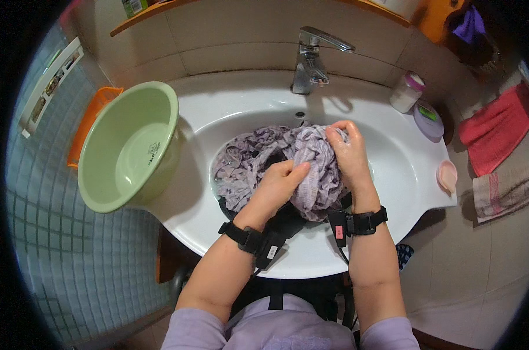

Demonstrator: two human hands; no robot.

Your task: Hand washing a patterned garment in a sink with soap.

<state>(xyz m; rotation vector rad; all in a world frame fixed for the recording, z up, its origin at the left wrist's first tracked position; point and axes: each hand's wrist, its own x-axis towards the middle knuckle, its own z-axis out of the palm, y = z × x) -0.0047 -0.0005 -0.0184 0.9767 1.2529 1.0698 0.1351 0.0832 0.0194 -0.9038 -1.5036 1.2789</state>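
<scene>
A wet, patterned light purple cloth garment is bunched between my two hands over the washbasin. My left hand grips its near left side, thumb on top of a gathered band. At its upper right, my right hand pinches the fabric between thumb and fingers. More of the purple patterned cloth lies crumpled in the left part of the bowl, and dark cloth shows beneath. The chrome faucet stands behind the bowl; no water is seen running from it.
A green plastic basin rests tilted on the left ledge, beside an orange plastic basket. On the right ledge stand a pink-lidded jar, a lilac container and a small pink dish. Red and striped towels hang at right.
</scene>
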